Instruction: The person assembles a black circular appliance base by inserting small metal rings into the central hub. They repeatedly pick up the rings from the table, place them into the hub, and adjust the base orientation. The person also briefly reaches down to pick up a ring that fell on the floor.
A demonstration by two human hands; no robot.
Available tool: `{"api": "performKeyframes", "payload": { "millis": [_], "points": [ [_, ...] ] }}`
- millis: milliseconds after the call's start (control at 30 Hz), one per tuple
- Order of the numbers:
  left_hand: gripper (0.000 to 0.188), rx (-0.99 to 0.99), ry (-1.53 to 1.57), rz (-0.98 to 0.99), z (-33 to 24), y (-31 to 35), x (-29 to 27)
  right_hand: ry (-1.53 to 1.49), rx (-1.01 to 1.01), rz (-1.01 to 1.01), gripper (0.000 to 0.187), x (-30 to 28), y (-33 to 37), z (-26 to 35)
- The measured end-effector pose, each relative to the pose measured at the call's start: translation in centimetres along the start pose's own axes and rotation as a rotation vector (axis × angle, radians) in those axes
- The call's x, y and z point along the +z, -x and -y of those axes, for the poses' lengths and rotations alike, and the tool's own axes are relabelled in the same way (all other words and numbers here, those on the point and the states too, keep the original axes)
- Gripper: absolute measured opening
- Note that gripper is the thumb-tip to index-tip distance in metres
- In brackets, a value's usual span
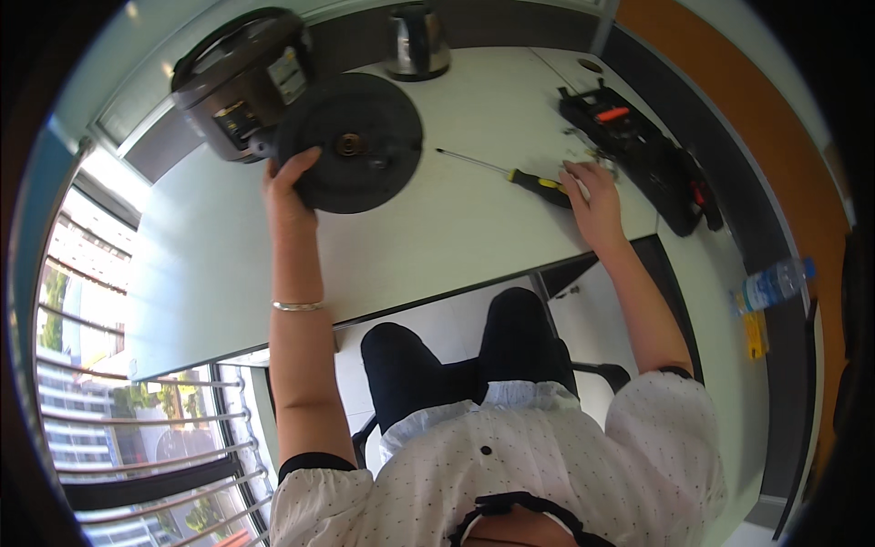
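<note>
At the far left of the white table lies a rice cooker, tipped onto its side with its round black base plate facing the person. The left hand grips the lower left rim of that plate, fingers curled over the edge and thumb against the face, steadying the appliance. A brass-coloured fitting shows at the plate's centre.

Behind, near the back edge, stands a steel kettle, well apart from the work.

Right of centre lies a screwdriver with a black and yellow handle, its shaft pointing toward the cooker. The right hand rests palm down on the handle end, fingers spread forward; whether it has closed on the handle cannot be told. Small metal pieces lie just beyond the fingertips.

Further right sits an open black tool case.

Judgement: the underside is being opened or refitted, at the tool pick-up stage. Next, the driver tip needs seating squarely in a base screw while the left hand holds firm.
</note>
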State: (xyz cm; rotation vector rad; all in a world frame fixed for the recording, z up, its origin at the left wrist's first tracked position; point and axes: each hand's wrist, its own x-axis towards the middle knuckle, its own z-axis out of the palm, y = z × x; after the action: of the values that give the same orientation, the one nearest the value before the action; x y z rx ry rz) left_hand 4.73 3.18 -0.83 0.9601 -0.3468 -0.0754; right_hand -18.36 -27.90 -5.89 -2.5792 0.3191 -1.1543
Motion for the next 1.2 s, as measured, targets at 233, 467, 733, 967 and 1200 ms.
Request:
{"api": "performKeyframes", "payload": {
  "millis": [233, 467, 733, 967, 1200],
  "points": [
    [0.057, 0.006, -0.016, 0.046, -0.3, 0.3, 0.5, 0.271, -0.064, 0.105, 0.014, -1.6, -1.9, -3.3],
    [0.055, -0.005, -0.020, 0.019, -0.2, 0.0, 0.0, 0.399, -0.176, 0.211, 0.014, -0.6, -3.3, -3.8],
    [0.053, -0.007, -0.008, -0.008, -0.5, 0.2, 0.1, 0.415, -0.180, 0.308, 0.009, 1.0, -4.5, -5.1],
    [0.050, -0.026, -0.014, -0.035, -0.8, 0.5, 0.5, 0.162, 0.066, 0.114, 0.008, -0.2, -4.4, -4.5],
    [0.052, -0.045, -0.058, -0.011, -0.7, 0.6, 0.7, -0.184, 0.323, -0.026, 0.015, -2.9, -4.6, -4.8]
  ]
}}
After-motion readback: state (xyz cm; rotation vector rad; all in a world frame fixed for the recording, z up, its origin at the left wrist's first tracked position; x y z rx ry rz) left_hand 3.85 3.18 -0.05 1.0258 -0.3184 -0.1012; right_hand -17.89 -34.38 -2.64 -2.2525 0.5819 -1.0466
